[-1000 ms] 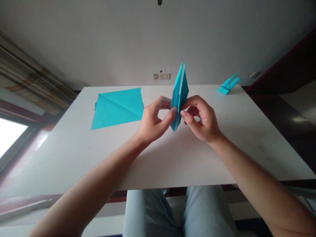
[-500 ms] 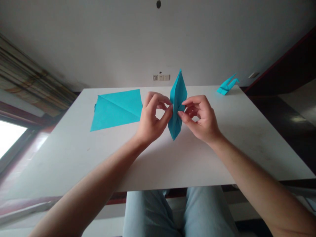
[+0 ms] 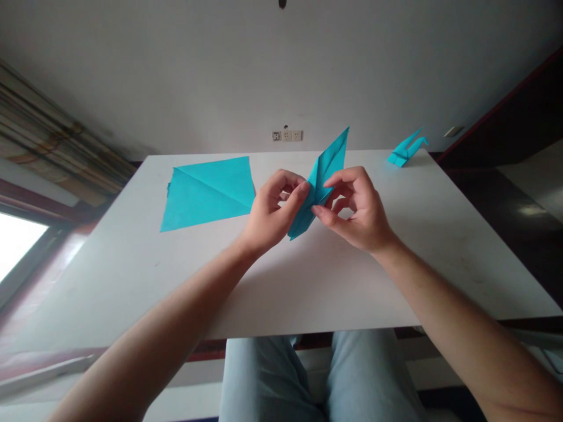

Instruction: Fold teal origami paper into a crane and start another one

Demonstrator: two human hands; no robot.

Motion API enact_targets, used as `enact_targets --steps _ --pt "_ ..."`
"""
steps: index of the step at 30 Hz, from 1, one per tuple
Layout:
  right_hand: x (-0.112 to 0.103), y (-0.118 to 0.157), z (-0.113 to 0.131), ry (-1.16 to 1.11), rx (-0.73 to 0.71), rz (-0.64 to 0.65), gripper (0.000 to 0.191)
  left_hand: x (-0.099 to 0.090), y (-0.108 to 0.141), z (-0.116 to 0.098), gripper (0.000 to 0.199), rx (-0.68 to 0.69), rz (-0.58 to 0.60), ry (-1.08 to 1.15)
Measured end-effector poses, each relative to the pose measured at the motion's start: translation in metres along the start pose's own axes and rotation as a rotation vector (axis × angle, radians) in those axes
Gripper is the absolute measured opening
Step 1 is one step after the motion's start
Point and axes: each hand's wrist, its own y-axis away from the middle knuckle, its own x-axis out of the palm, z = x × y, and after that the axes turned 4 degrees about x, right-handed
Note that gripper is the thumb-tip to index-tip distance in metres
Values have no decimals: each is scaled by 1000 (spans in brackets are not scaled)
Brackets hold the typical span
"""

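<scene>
Above the table's middle, a folded piece of blue origami paper (image 3: 328, 164) is held in the air, a long diamond leaning to the upper right. My left hand (image 3: 279, 205) pinches its left side between thumb and fingers. On the other side, my right hand (image 3: 356, 208) has its thumb and index fingertip against the paper's right flap and lower middle. Its other fingers are curled. My hands cover part of the diamond's centre and lower half.
A flat blue paper sheet (image 3: 209, 193) with a diagonal crease and a torn left edge lies left of my hands on the white table (image 3: 334, 293). A folded blue paper crane (image 3: 407, 149) stands at the far right corner. Wall sockets (image 3: 287, 136) show behind.
The folded paper has turned from nearly upright to a slant, its top tip moving right and its bottom tip left. Both hands keep hold of it; the sheet and crane stay put.
</scene>
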Motion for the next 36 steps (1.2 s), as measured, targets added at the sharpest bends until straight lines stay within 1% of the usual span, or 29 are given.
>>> enact_targets --steps 3,6,9,12,15,17,19,22,23,27,33,36 --pt "0 1 -4 -28 15 3 47 3 2 -1 37 -84 -32 60" --pt "0 0 -8 -41 10 -29 47 5 3 -2 42 -136 -13 165" --pt "1 0 -9 -40 -13 -63 51 5 4 -1 40 -95 5 206" --pt "2 0 -12 -57 -20 -83 67 4 2 1 33 -38 -1 197" --pt "3 0 -15 -71 22 -92 82 3 2 1 32 -22 -4 162" --pt "3 0 -17 -73 64 -122 87 2 1 -1 31 -19 -5 146" --pt "2 -1 -16 -76 121 -141 81 2 1 -3 29 -22 2 145" --pt "-2 -4 -9 -83 214 -72 53 2 0 -8 30 -37 11 152" --pt "-4 -5 -6 -90 239 -46 48 2 0 -10 29 -46 6 153" --pt "-6 -8 2 -147 288 -20 49 3 -1 -14 29 -91 -24 166" --pt "-5 -10 5 -182 351 -4 57 4 -1 -14 46 -208 8 295" --pt "-6 -11 7 -195 369 -2 56 4 -3 -13 49 -237 8 353"
